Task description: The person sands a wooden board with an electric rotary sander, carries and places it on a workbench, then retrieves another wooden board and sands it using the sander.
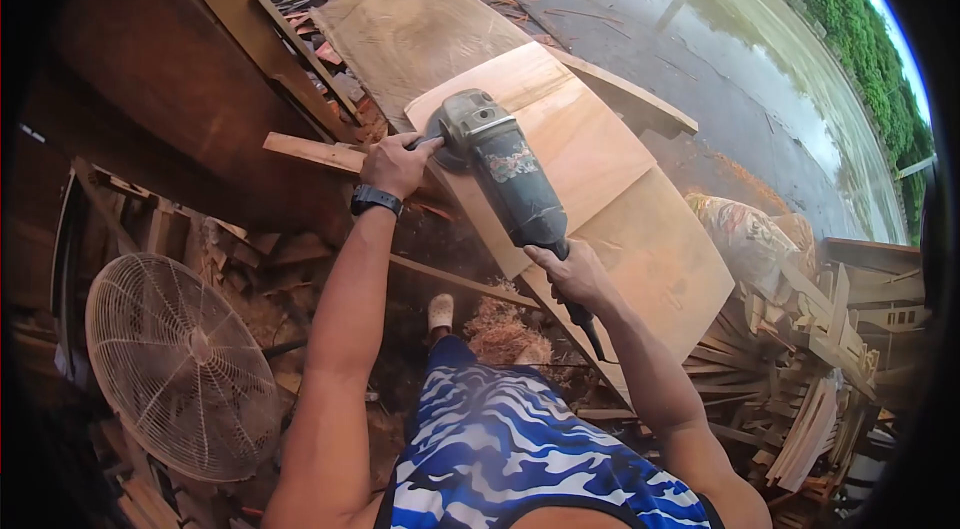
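A large angle grinder or sander (515, 179) lies over a pale wooden panel (590, 144), its round disc at the panel's left edge. My left hand (395, 166), with a black watch at the wrist, is closed around the side handle by the tool's head. Around the rear handle, where the cord leaves, my right hand (572, 274) is wrapped. Beneath the pale panel is a larger, dusty board (665, 259). The disc's contact with the wood is partly hidden by the tool's head.
A round metal fan (185, 364) stands at the lower left. Wood scraps (800, 379) and a stuffed sack (745, 239) lie at the right. Shavings (505, 329) cover the ground near my foot. A beam (315, 153) juts out left of the panel; wet pavement (700, 59) stretches beyond.
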A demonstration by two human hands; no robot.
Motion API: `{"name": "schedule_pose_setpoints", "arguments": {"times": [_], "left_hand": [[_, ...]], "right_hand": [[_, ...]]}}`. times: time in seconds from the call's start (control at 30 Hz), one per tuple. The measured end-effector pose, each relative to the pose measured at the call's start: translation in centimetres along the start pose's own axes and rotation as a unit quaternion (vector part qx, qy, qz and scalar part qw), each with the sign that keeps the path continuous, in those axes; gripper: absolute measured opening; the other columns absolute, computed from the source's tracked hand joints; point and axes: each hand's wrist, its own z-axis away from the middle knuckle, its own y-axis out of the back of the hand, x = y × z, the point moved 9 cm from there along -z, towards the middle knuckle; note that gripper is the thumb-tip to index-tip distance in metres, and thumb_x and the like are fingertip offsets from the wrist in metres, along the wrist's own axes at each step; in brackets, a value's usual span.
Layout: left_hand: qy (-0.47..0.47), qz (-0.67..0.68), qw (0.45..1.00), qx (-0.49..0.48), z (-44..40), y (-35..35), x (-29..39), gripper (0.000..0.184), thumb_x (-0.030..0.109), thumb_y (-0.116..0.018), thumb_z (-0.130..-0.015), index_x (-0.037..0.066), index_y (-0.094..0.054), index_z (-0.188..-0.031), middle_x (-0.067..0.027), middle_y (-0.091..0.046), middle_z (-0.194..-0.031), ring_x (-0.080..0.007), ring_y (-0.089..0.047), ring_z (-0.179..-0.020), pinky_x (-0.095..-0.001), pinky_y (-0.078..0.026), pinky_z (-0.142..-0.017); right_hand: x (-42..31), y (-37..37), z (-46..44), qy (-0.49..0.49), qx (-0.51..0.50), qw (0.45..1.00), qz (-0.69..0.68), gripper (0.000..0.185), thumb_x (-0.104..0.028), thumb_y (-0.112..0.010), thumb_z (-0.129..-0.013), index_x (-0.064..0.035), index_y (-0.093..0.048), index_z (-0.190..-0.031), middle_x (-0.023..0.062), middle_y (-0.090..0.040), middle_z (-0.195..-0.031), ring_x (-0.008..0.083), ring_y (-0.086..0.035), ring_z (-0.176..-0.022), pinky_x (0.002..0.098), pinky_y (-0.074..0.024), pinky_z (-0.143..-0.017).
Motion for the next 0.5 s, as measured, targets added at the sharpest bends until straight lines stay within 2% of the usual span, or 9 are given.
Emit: {"name": "schedule_pose_setpoints", "arguments": {"times": [0.13,0.2,0.27,0.3,0.37,0.43,0.5], "left_hand": [[-0.047,-0.020,0.999,-0.014,-4.8,0.3,0.1,0.055,0.064,-0.077,-0.084,0.024,-0.082,-0.121,-0.0173,-0.079,-0.110,-0.0373,-0.076,-0.105,-0.0456,-0.059,-0.090],[-0.050,-0.023,0.998,-0.037,-6.5,0.0,1.3,0.055,0.065,-0.076,-0.084,0.024,-0.082,-0.121,-0.0175,-0.079,-0.110,-0.0377,-0.075,-0.105,-0.0461,-0.059,-0.091],[-0.070,-0.022,0.996,-0.057,-8.4,-0.9,2.7,0.055,0.063,-0.078,-0.085,0.019,-0.082,-0.119,-0.0159,-0.080,-0.107,-0.0360,-0.077,-0.102,-0.0444,-0.059,-0.089],[-0.083,-0.014,0.993,-0.079,-10.0,-2.4,3.0,0.057,0.065,-0.076,-0.086,0.020,-0.082,-0.121,-0.0153,-0.080,-0.110,-0.0358,-0.076,-0.104,-0.0442,-0.059,-0.090],[-0.107,-0.024,0.989,-0.097,-11.7,-4.0,5.2,0.059,0.067,-0.075,-0.086,0.021,-0.082,-0.122,-0.0156,-0.080,-0.112,-0.0355,-0.076,-0.106,-0.0445,-0.058,-0.092],[-0.140,-0.052,0.978,-0.146,-11.9,-5.6,8.3,0.062,0.071,-0.068,-0.088,0.021,-0.081,-0.122,-0.0169,-0.078,-0.119,-0.0375,-0.073,-0.113,-0.0474,-0.057,-0.097],[-0.171,-0.064,0.970,-0.159,-13.2,-8.4,10.4,0.062,0.070,-0.067,-0.089,0.019,-0.080,-0.123,-0.0167,-0.077,-0.120,-0.0369,-0.073,-0.114,-0.0470,-0.057,-0.097]], "right_hand": [[-3.6,-1.4,-0.6,0.003,0.038,0.999,-0.011,0.060,-0.056,-0.071,-0.097,0.0025,-0.074,-0.111,0.0129,-0.068,-0.072,0.0217,-0.069,-0.064,0.0416,-0.0551,-0.065],[-3.3,-1.6,-1.9,-0.024,0.053,0.998,-0.033,0.057,-0.054,-0.072,-0.098,0.0023,-0.073,-0.109,0.0109,-0.067,-0.071,0.0207,-0.068,-0.062,0.0400,-0.0543,-0.062],[-3.2,-1.4,-2.8,-0.048,0.073,0.994,-0.073,0.056,-0.052,-0.074,-0.098,0.0027,-0.071,-0.104,0.0078,-0.063,-0.067,0.0192,-0.066,-0.059,0.0380,-0.0535,-0.057],[-3.1,-1.0,-3.2,-0.056,0.082,0.992,-0.078,0.056,-0.052,-0.074,-0.098,0.0027,-0.071,-0.104,0.0078,-0.063,-0.067,0.0192,-0.066,-0.059,0.0380,-0.0535,-0.057],[-2.6,0.3,-4.0,-0.056,0.107,0.987,-0.104,0.054,-0.052,-0.076,-0.097,0.0012,-0.068,-0.094,0.0040,-0.058,-0.065,0.0164,-0.062,-0.055,0.0350,-0.0527,-0.053],[-1.8,1.6,-4.2,-0.082,0.126,0.981,-0.122,0.054,-0.053,-0.076,-0.097,-0.0001,-0.066,-0.091,0.0036,-0.058,-0.065,0.0157,-0.061,-0.054,0.0345,-0.0529,-0.052],[-0.6,2.6,-4.1,-0.108,0.143,0.974,-0.139,0.054,-0.053,-0.077,-0.096,-0.0014,-0.065,-0.087,0.0032,-0.057,-0.065,0.0149,-0.060,-0.052,0.0339,-0.0530,-0.051]]}}
